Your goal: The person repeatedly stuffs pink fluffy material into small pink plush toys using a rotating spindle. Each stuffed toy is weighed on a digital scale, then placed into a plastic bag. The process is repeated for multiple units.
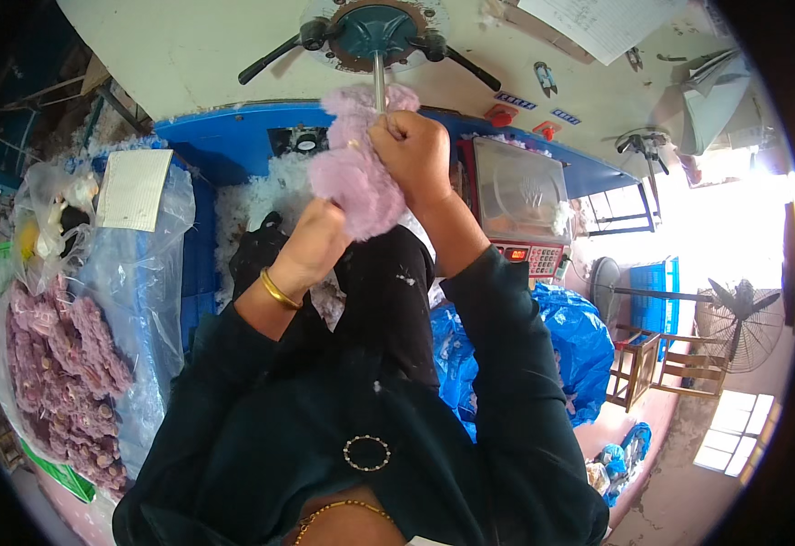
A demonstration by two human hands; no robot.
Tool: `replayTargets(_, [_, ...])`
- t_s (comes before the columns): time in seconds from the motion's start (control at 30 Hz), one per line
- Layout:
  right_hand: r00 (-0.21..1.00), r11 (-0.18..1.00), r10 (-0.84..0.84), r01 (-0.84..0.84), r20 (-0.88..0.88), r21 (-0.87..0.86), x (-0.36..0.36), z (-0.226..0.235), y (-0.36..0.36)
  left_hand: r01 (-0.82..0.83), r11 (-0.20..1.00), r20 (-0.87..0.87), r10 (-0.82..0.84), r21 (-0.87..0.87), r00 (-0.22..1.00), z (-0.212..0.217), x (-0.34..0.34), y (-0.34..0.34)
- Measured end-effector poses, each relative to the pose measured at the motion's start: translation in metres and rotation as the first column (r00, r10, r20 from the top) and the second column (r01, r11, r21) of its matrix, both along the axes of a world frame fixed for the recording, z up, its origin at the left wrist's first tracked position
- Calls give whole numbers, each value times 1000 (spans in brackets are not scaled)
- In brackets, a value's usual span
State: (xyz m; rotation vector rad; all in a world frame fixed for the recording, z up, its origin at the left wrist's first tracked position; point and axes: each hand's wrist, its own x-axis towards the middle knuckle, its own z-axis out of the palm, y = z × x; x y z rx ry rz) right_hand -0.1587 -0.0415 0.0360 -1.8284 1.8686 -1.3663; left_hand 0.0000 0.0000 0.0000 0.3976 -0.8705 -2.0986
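A fluffy pink plush piece (pixel 358 187) hangs at the metal tube (pixel 379 80) of a machine, its upper part around or against the tube's lower end; which, I cannot tell. My right hand (pixel 413 155) is closed in a fist on the plush just below the tube. Lower down, my left hand (pixel 311 238) pinches the plush's bottom left edge, with a gold bangle on that wrist. The plush looks rounded and partly filled; its far side is hidden. The tube comes out of a dark green round fitting (pixel 374 32) with black handles on both sides.
At left, a clear plastic bag (pixel 151 273) holds many pink plush pieces (pixel 60 373), with a paper sheet (pixel 135 189) on top. White fluff (pixel 283 182) lies below the machine. At right stand a scale (pixel 529 255), blue plastic bags (pixel 575 341), wooden stools (pixel 638 369) and a fan (pixel 739 318).
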Motion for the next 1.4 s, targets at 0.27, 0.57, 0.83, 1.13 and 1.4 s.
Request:
replayTargets(0.27, [954,943,296,-284,50,-174,-14,-14,-3,-146,985,85,154,-93,984,-14,-20,-8])
replayTargets(0.57, [954,920,290,-301,-82,-252,-12,-8,-23,-211,646,302,589,-734,750,-35,-35,-39])
replayTargets(0.83, [960,954,194,-233,-202,-191,-13,-7,-31,-47,694,479,542,-718,690,-44,-22,-48])
replayTargets(1.13, [990,991,-77,62,-122,-116,9,6,-42,-80,997,121,78,7,989,33,-20,-55])
replayTargets(1.4, [996,999,-41,41,-83,6,10,23,-16,3,1000,99,-6,27,995,38,-5,-27])
